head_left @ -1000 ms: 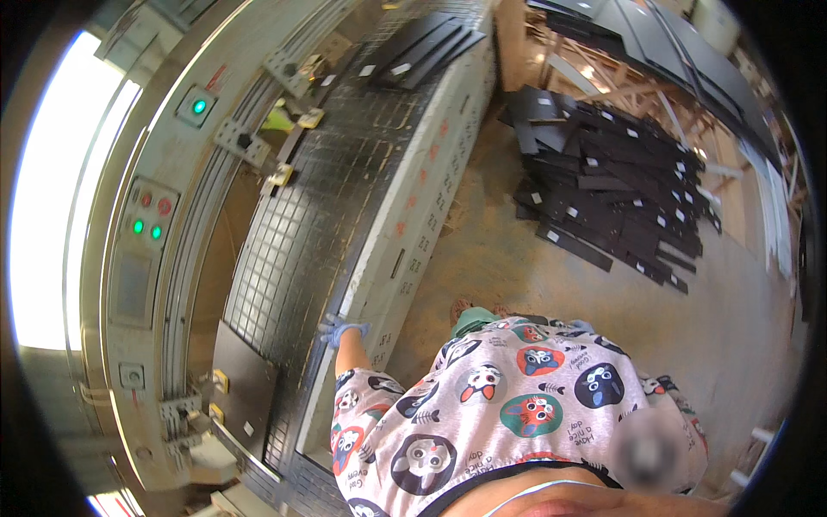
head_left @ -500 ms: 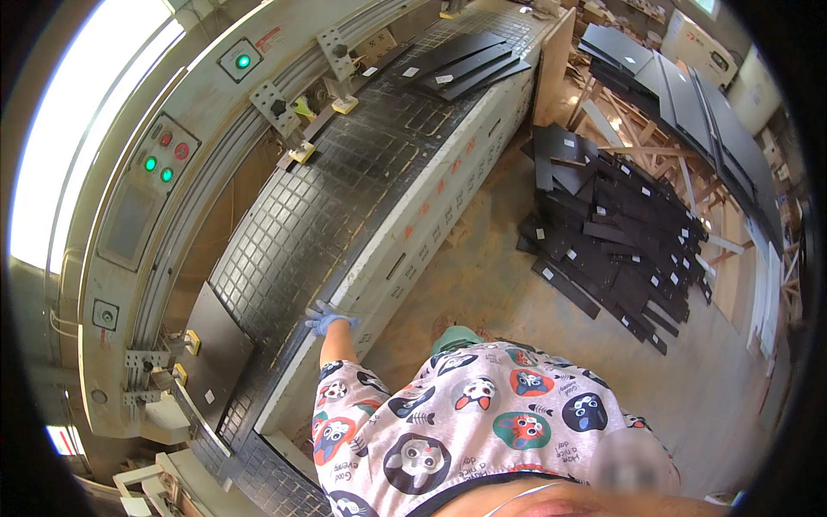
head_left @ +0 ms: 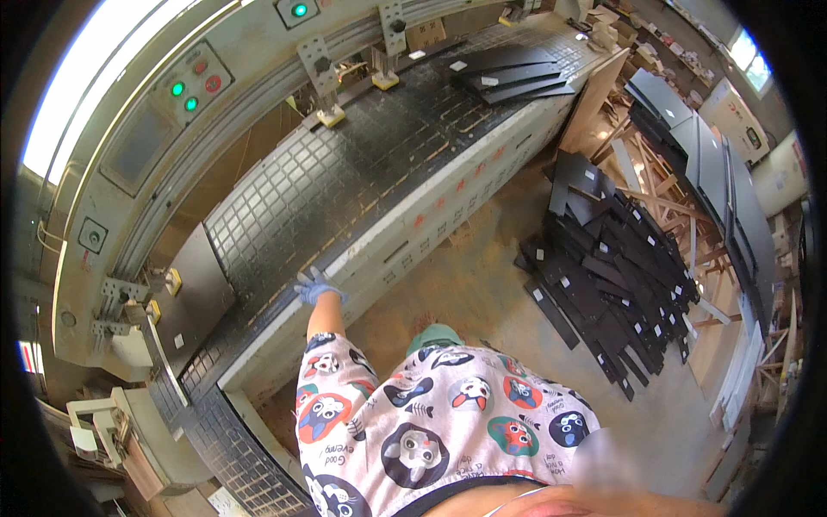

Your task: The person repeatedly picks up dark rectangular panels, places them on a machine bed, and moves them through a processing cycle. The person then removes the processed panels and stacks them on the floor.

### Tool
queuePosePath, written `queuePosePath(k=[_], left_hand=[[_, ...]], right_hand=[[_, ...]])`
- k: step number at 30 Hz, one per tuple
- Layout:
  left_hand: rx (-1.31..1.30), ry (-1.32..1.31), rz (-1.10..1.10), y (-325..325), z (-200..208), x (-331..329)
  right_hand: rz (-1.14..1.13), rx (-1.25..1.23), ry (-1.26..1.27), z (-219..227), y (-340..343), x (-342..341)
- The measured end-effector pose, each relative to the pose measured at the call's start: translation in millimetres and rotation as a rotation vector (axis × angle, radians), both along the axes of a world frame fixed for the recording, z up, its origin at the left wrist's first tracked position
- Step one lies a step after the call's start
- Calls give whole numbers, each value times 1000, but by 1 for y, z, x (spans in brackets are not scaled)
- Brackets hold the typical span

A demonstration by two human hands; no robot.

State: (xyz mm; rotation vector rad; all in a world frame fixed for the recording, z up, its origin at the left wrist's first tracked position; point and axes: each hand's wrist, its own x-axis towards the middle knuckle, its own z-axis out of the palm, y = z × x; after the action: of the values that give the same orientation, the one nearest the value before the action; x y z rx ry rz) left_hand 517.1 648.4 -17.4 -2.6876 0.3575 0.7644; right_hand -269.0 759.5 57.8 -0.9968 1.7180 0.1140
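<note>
My left hand [head_left: 319, 289], in a light blue-grey glove, rests on the front edge of a long machine bed [head_left: 297, 202] with a black gridded top. Its fingers are stretched out and apart, and it holds nothing. To its left, a dark panel [head_left: 196, 280] with a small white label lies on the bed beneath yellow-footed clamps [head_left: 173, 282]. Several thin dark boards [head_left: 517, 73] lie fanned at the far end of the bed. My right hand is out of view.
A control panel [head_left: 142, 155] with lit green buttons runs along the machine's frame. On the floor to the right lies a heap of labelled black boards [head_left: 603, 276]. Large dark panels [head_left: 711, 172] are stacked beyond it over scrap wood [head_left: 663, 185]. A wooden frame [head_left: 142, 439] stands lower left.
The view has shifted and turned, so the machine sits differently in the picture. My left hand stays on the bed's edge with its fingers spread. The boards look unmoved.
</note>
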Motion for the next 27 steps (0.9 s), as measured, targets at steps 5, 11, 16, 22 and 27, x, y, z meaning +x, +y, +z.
queuePosePath(k=[5,11,16,22,27], left_hand=[[-2,16,-8,12,-6,4],[-91,14,-59,15,0,-1],[-305,-101,-36,15,-10,-11],[-509,-183,-388,-23,-22,-24],[-761,-98,-803,-77,-23,-53]], right_hand=[[89,-98,-59,-99,-63,49],[158,-133,-140,-192,-112,113],[222,-111,-164,-220,-145,148],[280,-94,-168,-241,-186,190],[317,-116,-225,-264,-232,235]])
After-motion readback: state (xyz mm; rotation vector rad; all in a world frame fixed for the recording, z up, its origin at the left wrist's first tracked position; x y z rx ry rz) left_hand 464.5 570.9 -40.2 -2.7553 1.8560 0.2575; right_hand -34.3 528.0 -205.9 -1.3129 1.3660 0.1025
